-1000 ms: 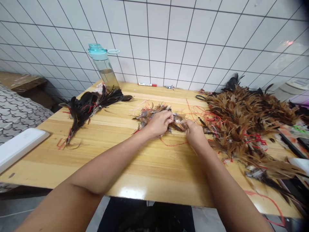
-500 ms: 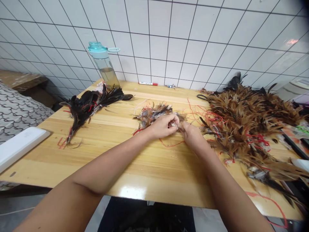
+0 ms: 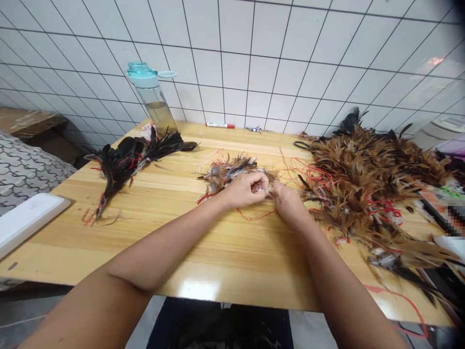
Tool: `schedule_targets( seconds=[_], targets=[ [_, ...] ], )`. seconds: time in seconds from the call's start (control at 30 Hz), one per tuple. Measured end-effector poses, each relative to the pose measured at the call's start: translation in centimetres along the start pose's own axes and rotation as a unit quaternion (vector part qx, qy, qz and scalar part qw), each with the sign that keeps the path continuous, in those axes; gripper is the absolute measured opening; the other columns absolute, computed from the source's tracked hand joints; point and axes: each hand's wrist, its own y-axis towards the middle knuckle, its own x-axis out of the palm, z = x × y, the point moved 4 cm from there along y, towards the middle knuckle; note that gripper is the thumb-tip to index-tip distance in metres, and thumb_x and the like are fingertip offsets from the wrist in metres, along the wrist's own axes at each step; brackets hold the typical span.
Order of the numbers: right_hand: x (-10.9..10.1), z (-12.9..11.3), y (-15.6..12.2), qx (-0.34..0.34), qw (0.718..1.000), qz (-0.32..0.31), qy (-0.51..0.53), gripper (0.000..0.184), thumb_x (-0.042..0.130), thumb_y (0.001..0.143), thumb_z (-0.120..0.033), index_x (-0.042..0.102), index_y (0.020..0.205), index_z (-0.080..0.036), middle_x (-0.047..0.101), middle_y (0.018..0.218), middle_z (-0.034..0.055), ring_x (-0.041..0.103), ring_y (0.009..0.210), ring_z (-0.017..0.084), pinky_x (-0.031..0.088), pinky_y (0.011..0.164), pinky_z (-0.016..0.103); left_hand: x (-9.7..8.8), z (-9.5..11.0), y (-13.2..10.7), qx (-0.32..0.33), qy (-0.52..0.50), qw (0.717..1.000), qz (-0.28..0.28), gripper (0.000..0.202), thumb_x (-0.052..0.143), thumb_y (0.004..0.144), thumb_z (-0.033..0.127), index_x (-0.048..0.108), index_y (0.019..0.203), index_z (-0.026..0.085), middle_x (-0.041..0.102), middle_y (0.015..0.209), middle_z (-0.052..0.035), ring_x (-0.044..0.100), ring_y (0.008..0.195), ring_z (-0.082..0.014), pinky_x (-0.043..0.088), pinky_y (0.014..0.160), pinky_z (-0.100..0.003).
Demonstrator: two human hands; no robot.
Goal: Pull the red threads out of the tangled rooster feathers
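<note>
Fingers [image 3: 258,182] are together on left hand [image 3: 244,190] and right hand [image 3: 289,201], both low over the table [image 3: 203,252], brown pile [image 3: 363,179] to the right, black bunch [image 3: 121,162] to the left. They look clamped on a feather tuft [image 3: 271,182] between them, red thread [image 3: 255,219] just below. The step seems close handling of that tuft, and the next move calls for steady, light pinching.

- Two bare hands: one left hand [image 3: 247,189], one right hand [image 3: 289,200].
- Three feather masses: one black bunch [image 3: 121,155], one grey-brown cluster [image 3: 222,173] at the hands, one big brown heap [image 3: 363,169]; single feathers beyond counting.
- Thin red strings [image 3: 315,173]: several, too tangled to count.
- One clear plastic bottle [image 3: 152,99] with a turquoise lid [image 3: 141,72].
- One white marker [image 3: 218,125] with a red cap [image 3: 230,126].
- One long white box [image 3: 32,220].
- One pale wooden table [image 3: 174,257].
</note>
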Motion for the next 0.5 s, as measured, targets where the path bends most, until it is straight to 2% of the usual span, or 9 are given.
schedule_targets(
  seconds=[0.13,0.2,0.23,0.3,0.33,0.37,0.43,0.5],
  targets=[
    [0.0,1.0,0.1,-0.002,1.000,-0.007,0.000,0.023,0.038,0.086,-0.013,0.061,0.089,-0.016,0.065,0.074,0.0078,0.056,0.064,0.017,0.039,0.060,0.026,0.1,-0.5,0.0,-0.030,-0.034,0.999,0.002,0.011,0.056,0.065,0.014,0.049,0.072,0.017,0.043,0.063,0.0051,0.037,0.058,-0.0066,0.028,0.053,-0.020],
    [-0.9,2.8,0.0,0.046,0.999,0.010,-0.005,0.023,0.042,0.087,-0.017,0.064,0.092,-0.016,0.068,0.078,0.0103,0.060,0.069,0.019,0.044,0.065,0.029,-0.7,-0.5,-0.1,-0.039,-0.054,0.997,0.038,0.012,0.056,0.065,0.015,0.044,0.067,0.017,0.041,0.061,0.0052,0.036,0.056,-0.0065,0.028,0.053,-0.020],
    [-1.7,4.1,-0.1,0.115,0.992,0.041,-0.011,0.023,0.044,0.086,-0.019,0.066,0.091,-0.016,0.069,0.079,0.0117,0.062,0.072,0.021,0.046,0.068,0.031,-1.3,-0.5,-0.2,-0.040,-0.066,0.994,0.072,0.015,0.057,0.067,0.015,0.041,0.066,0.018,0.040,0.061,0.0052,0.036,0.056,-0.0065,0.028,0.053,-0.020],
    [-3.1,5.4,-0.4,0.162,0.984,0.077,-0.021,0.032,0.039,0.089,-0.018,0.066,0.104,-0.016,0.071,0.088,0.0157,0.065,0.081,0.025,0.048,0.073,0.037,-2.6,-0.5,-0.3,-0.034,-0.081,0.987,0.137,0.020,0.058,0.069,0.018,0.039,0.066,0.018,0.039,0.061,0.0051,0.036,0.056,-0.0065,0.030,0.054,-0.020],
    [-3.7,5.6,-0.6,0.189,0.977,0.098,-0.029,0.035,0.036,0.091,-0.018,0.066,0.108,-0.017,0.071,0.089,0.0156,0.066,0.082,0.025,0.048,0.075,0.037,-2.9,-0.5,-0.3,-0.029,-0.079,0.985,0.148,0.020,0.060,0.071,0.019,0.040,0.068,0.018,0.041,0.062,0.0049,0.037,0.056,-0.0067,0.031,0.054,-0.020],
    [-3.7,5.5,-0.6,0.208,0.975,0.072,-0.037,0.034,0.037,0.091,-0.018,0.066,0.108,-0.017,0.071,0.087,0.0153,0.067,0.081,0.025,0.048,0.074,0.036,-2.9,-0.5,-0.3,-0.022,-0.070,0.988,0.138,0.018,0.061,0.071,0.020,0.043,0.071,0.018,0.042,0.063,0.0046,0.038,0.057,-0.0069,0.033,0.055,-0.020],
    [-3.2,3.9,-0.5,0.173,0.983,0.035,-0.041,0.029,0.042,0.089,-0.018,0.066,0.105,-0.019,0.072,0.082,0.0120,0.067,0.077,0.023,0.047,0.069,0.031,-2.2,-0.6,-0.2,-0.006,-0.050,0.994,0.100,0.014,0.061,0.072,0.019,0.048,0.078,0.017,0.047,0.069,0.0033,0.042,0.060,-0.0074,0.036,0.056,-0.020],
    [-2.5,2.1,-0.5,0.140,0.987,0.010,-0.082,0.030,0.039,0.088,-0.015,0.064,0.105,-0.017,0.072,0.083,0.0127,0.067,0.076,0.023,0.044,0.066,0.029,-1.3,-0.6,-0.1,0.015,-0.027,0.996,0.081,0.017,0.060,0.072,0.018,0.052,0.087,0.017,0.052,0.080,0.0001,0.047,0.068,-0.0087,0.040,0.060,-0.020]
  ],
)
